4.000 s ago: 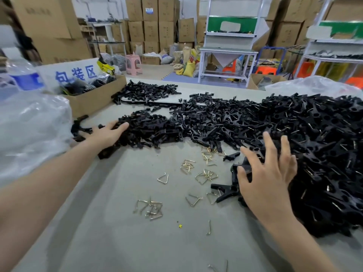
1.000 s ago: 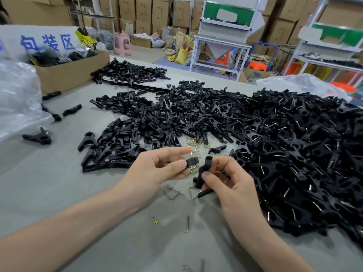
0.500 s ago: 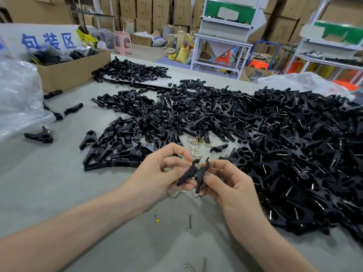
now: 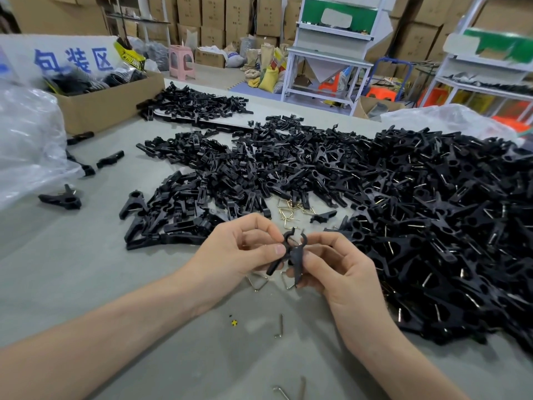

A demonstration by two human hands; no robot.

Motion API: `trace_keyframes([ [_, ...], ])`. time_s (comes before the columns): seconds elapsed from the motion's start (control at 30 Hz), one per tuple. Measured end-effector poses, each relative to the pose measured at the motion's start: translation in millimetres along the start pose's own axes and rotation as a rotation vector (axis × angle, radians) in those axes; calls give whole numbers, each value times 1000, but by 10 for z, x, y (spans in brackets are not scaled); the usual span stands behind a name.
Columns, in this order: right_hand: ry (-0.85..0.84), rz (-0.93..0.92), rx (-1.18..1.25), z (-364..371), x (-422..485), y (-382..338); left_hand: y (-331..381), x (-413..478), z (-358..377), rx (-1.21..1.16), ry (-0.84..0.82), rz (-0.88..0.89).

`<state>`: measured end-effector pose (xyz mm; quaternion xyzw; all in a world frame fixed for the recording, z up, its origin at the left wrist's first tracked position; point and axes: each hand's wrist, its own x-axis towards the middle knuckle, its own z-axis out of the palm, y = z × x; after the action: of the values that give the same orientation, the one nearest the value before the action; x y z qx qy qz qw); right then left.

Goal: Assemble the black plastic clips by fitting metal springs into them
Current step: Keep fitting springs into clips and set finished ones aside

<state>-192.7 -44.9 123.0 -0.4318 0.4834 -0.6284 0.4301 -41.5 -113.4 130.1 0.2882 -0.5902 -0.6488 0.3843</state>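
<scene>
Room: a warehouse with cartons stacked behind a grey surface (image 4: 86,269).
Left hand: the left hand (image 4: 236,255) pinches one black clip half (image 4: 284,246) between thumb and forefinger.
Right hand: the right hand (image 4: 340,269) pinches the other clip half (image 4: 297,259); the two halves touch near their hooked tops.
Where the clip is: between both hands, held off the surface.
Right of the hands: a big heap of black clips (image 4: 432,226).
Just beyond the hands: loose metal springs (image 4: 291,210).
Far left: a cardboard box (image 4: 109,105) and a clear plastic bag (image 4: 26,140).
</scene>
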Motion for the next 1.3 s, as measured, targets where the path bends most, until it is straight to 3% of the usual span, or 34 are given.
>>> trace_keyframes([
  [0.3, 43, -44, -111, -11, 2, 3, 2, -4, 9, -58, 11, -38],
  [0.7, 71, -29, -9, 1, -16, -24, -2, 14, 0, -173, -13, -50],
  [0.97, 17, -24, -108, 7, -21, -50, -28, 4, -41, -100, -57, -36],
  [1.17, -41, 37, -87, -11, -10, -56, -10, 20, -97, 51, -233, -51],
  [1.3, -5, -54, -186, -67, 20, -40, 13, 38, -100, 118, -123, 5],
])
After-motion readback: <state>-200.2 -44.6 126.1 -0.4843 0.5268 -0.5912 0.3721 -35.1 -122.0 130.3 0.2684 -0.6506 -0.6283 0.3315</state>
